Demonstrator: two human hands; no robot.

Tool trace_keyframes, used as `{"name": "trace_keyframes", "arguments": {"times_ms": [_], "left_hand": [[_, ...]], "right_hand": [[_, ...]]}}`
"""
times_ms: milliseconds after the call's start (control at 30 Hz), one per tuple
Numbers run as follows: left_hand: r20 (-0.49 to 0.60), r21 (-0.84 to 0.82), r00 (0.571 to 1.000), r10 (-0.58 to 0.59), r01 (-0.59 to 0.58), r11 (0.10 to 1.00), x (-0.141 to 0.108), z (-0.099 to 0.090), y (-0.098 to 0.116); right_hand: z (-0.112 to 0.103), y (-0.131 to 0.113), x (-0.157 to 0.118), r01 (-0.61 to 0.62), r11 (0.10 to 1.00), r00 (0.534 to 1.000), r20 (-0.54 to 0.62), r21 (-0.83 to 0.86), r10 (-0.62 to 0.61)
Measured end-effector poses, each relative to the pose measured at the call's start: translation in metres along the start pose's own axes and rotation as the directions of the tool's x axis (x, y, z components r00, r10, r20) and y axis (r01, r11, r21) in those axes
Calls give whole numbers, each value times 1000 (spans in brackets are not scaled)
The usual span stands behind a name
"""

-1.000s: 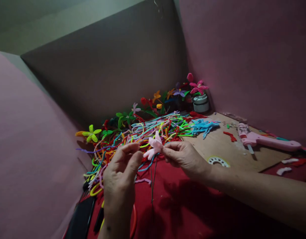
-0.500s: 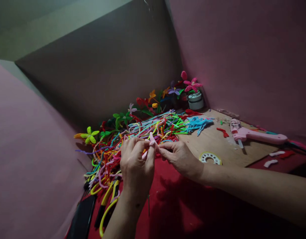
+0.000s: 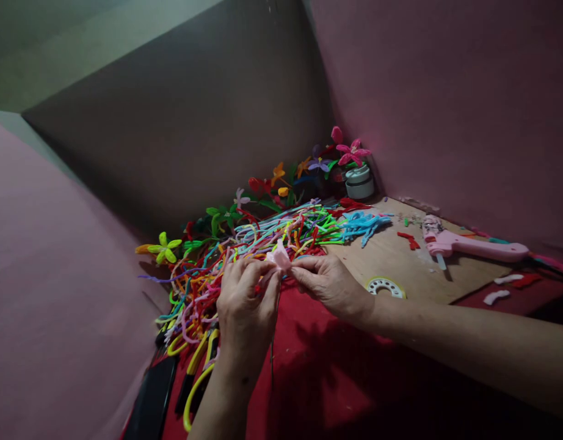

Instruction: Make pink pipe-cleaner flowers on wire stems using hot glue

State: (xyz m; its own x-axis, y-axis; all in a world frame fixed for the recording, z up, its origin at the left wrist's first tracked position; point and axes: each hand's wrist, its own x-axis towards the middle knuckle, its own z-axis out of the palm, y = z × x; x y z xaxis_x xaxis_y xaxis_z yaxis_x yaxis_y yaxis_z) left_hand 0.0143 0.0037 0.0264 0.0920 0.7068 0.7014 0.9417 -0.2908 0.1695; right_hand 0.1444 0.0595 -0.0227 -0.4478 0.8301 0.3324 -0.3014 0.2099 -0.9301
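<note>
Between my fingertips is a small pale pink pipe-cleaner flower (image 3: 280, 255), its petals pointing up. My left hand (image 3: 248, 293) pinches it from the left, thumb and forefinger at its base. From the right, my right hand (image 3: 330, 286) grips a petal edge between thumb and forefinger. A thin dark stem (image 3: 272, 360) hangs below my left hand. Just behind the hands lies a heap of multicoloured pipe cleaners (image 3: 263, 235). The flower's underside is hidden by my fingers.
A pink glue gun (image 3: 474, 244) rests on a wooden board (image 3: 355, 263) beside a white tape roll (image 3: 386, 287). Yellow-handled pliers (image 3: 196, 357) and a black flat object (image 3: 151, 397) lie at left. Finished flowers (image 3: 352, 151) line the back, near a grey-white container (image 3: 359, 182).
The pink flower has turned between my fingers, so its petals now show wider. Both hands stay nearly in place, and the view has shifted slightly.
</note>
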Motion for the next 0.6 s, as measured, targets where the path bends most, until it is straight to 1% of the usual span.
{"name": "trace_keyframes", "arguments": {"times_ms": [67, 133, 367, 433, 500, 533, 567, 600], "left_hand": [[-48, 48, 997, 63, -60, 997, 0, 2, 1], [-69, 83, 992, 107, -101, 991, 0, 2, 3], [-67, 142, 980, 186, -176, 974, 0, 4, 3], [-78, 142, 978, 195, -183, 973, 0, 5, 3], [-85, 110, 979, 187, -177, 978, -1, 4, 4], [-89, 73, 984, 156, -150, 986, -2, 2, 6], [-103, 19, 989, 102, -100, 995, -3, 0, 7], [-125, -49, 992, 22, -28, 998, -4, -3, 8]], "right_hand": [[0, 0, -1, -10, 1000, 1000, 5, 18, 10], [-1, -1, -1, -12, 999, 1000, 7, 35, 12], [-3, -3, 0, 9, 1000, 1000, 9, -12, -9], [-4, -3, -1, 7, 1000, 1000, 9, 0, -7], [-5, -4, 0, -14, 999, 999, 30, 52, 12], [-5, -4, 1, -22, 996, 999, 47, 87, 18], [-6, -5, 1, -22, 992, 998, 63, 121, 15], [-7, -6, 2, -14, 988, 997, 76, 153, 2]]}}
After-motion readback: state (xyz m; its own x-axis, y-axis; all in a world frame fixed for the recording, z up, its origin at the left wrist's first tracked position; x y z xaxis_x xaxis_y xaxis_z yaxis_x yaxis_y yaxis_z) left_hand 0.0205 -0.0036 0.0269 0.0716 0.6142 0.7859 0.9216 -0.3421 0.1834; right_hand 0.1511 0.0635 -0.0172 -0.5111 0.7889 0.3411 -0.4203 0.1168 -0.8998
